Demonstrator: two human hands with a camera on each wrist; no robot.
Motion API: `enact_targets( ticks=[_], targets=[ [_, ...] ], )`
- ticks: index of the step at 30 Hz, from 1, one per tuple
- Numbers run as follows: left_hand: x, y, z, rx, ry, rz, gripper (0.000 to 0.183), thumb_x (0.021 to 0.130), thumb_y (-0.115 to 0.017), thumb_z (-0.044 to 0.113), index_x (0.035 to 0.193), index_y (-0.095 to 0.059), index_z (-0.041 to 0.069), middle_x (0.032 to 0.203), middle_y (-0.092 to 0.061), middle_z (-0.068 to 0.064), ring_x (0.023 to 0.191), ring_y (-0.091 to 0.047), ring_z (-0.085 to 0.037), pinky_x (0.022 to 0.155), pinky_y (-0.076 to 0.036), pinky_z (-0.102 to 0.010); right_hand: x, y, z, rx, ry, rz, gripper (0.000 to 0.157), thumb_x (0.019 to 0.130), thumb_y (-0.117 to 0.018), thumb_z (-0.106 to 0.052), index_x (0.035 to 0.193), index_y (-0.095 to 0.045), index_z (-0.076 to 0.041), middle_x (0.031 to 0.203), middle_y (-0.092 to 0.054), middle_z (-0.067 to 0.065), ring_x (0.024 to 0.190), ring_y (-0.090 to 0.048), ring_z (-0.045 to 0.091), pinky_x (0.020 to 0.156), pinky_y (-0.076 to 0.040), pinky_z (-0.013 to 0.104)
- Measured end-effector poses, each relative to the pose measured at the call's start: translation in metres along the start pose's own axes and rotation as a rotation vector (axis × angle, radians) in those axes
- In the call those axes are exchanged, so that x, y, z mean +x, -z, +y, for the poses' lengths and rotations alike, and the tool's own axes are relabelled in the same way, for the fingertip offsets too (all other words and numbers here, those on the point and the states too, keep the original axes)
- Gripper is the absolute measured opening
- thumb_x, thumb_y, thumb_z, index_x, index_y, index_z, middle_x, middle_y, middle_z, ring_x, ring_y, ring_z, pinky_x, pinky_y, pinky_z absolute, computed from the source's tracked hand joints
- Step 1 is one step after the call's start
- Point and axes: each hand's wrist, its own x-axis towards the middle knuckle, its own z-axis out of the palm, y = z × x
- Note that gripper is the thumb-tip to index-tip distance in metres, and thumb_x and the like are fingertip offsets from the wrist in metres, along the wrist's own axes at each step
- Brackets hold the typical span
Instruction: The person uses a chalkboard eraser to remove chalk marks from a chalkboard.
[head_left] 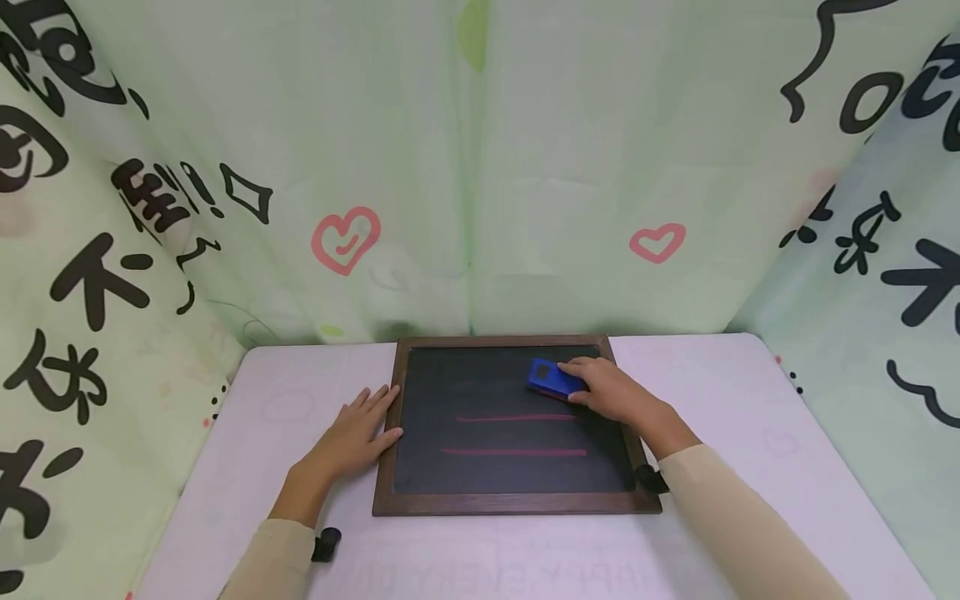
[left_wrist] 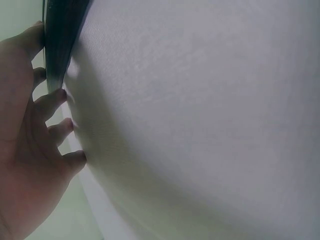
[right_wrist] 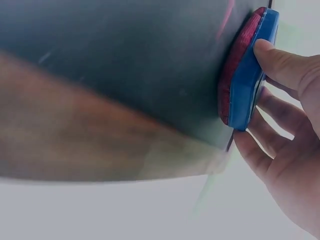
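Note:
A small chalkboard (head_left: 495, 483) with a brown wooden frame (head_left: 517, 504) lies on the table. Two pink horizontal lines (head_left: 513, 452) run across its dark surface, below the middle. My right hand (head_left: 615, 390) grips a blue chalkboard eraser (head_left: 551, 379) at the board's upper right. In the right wrist view, the eraser's dark red felt pad (right_wrist: 242, 62) faces the board, with the thumb on one side and fingers on the other. My left hand (head_left: 356, 437) rests at the frame's left edge, fingers spread, with the thumb and fingertips touching the wood.
The pale table (head_left: 750, 400) extends around the board on both sides and in front. Light green curtains (head_left: 555, 167) with black lettering and pink hearts hang behind and at both sides. Black wrist devices (head_left: 326, 544) sit by both sleeves.

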Motion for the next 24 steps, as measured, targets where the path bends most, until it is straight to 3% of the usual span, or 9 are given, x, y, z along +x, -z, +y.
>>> enact_targets(
  ticks=[11,24],
  targets=[
    [0.0,0.001,0.002,-0.002,0.002,-0.009,0.073,0.105,-0.059,0.04,0.165,-0.028,0.012,0.168,-0.031,-0.019,0.156,-0.021,-0.048,0.117,-0.022,-0.076,-0.017,0.003,0.017,-0.015,0.002,0.047,0.057,0.097,-0.072,-0.013,0.147,-0.053,0.006,0.144,-0.057,0.029,0.134,-0.053,0.05,0.109,-0.045,0.061],
    [0.0,0.001,0.003,0.005,0.006,-0.002,0.073,0.105,-0.059,0.04,0.165,-0.028,0.012,0.168,-0.031,-0.018,0.156,-0.021,-0.047,0.118,-0.021,-0.075,-0.011,0.002,0.016,0.006,0.013,0.038,0.057,0.096,-0.074,-0.015,0.145,-0.054,0.007,0.145,-0.055,0.031,0.135,-0.053,0.05,0.109,-0.046,0.06]
  ],
)
